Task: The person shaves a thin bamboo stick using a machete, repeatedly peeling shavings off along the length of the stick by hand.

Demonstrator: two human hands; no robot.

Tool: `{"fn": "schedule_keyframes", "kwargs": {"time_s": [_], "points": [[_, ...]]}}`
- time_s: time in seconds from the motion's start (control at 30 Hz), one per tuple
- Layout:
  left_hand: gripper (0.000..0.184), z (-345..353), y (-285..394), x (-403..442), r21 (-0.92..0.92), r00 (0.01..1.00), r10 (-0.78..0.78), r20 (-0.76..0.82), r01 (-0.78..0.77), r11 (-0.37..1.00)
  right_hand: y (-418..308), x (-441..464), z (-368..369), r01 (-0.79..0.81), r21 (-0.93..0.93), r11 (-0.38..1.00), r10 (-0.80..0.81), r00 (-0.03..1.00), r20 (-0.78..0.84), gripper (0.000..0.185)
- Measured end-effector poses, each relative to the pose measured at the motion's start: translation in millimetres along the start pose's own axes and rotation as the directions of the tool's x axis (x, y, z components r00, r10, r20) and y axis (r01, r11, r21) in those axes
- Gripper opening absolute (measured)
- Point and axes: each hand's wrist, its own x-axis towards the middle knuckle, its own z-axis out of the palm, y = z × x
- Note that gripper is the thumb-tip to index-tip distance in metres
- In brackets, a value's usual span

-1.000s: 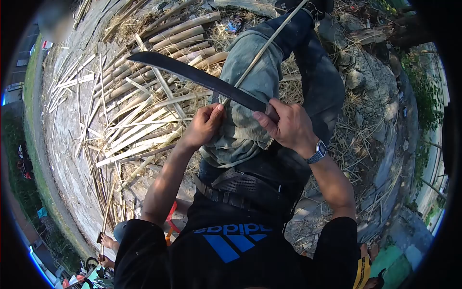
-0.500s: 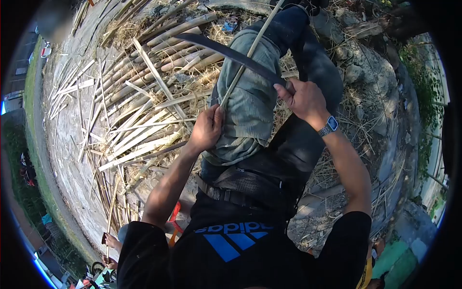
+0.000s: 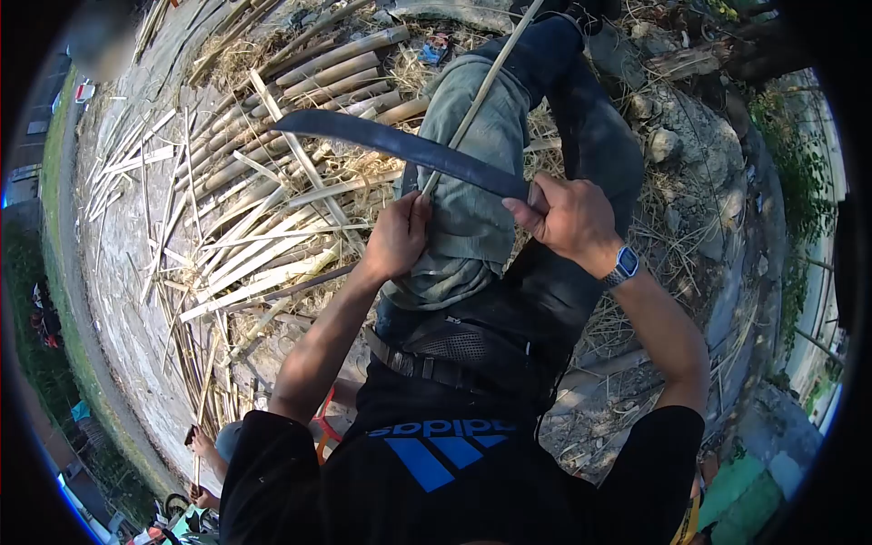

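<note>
My left hand (image 3: 398,234) is closed around the near end of a long, thin bamboo strip (image 3: 490,84). The strip runs away from me over a grey-green cloth (image 3: 468,218) that covers my leg. In my right hand (image 3: 574,218) is a machete (image 3: 381,141), gripped by its handle, which my fingers mostly hide. Its dark curved blade points left and crosses the strip just beyond my left hand. Whether the edge touches the strip cannot be made out.
Split bamboo pieces (image 3: 263,259) and round bamboo poles (image 3: 341,73) lie on the ground to the left. Rubble (image 3: 708,150) and dry fibres are on the right. Another person's hand (image 3: 202,442) shows at the lower left, holding something dark.
The machete has come closer to my body and nearer my left hand, its tip swinging left and down. More of the blade's flat side shows. My left hand keeps its hold on the strip.
</note>
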Motion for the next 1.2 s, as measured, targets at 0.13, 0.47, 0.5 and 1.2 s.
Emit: {"fn": "schedule_keyframes", "kwargs": {"time_s": [0.13, 0.47, 0.5, 1.2], "points": [[0.039, -2.2, 2.5, -2.6, 0.021, 0.999, -0.031, 0.024, 0.030, 0.999, 50.3, 11.7, 7.5, -0.170, -0.135, 0.976, 0.171, 0.985, -0.002, 0.053], [0.035, -4.2, -3.6, -14.1, -0.032, 0.997, -0.060, 0.055, 0.062, 0.998, 79.4, 26.1, -2.0, -0.313, -0.214, 0.925, 0.319, 0.948, -0.007, 0.063], [0.037, -2.5, -1.7, -14.9, -0.021, 0.995, -0.080, 0.058, 0.081, 0.996, 102.2, 40.4, -11.9, -0.379, -0.117, 0.918, 0.364, 0.922, -0.127, 0.063], [0.035, 3.7, 5.7, -4.3, -0.034, 0.998, -0.040, -0.058, 0.038, 0.999, 17.7, 16.4, -9.3, -0.200, 0.026, 0.979, 0.197, 0.977, 0.085, 0.061]]}}
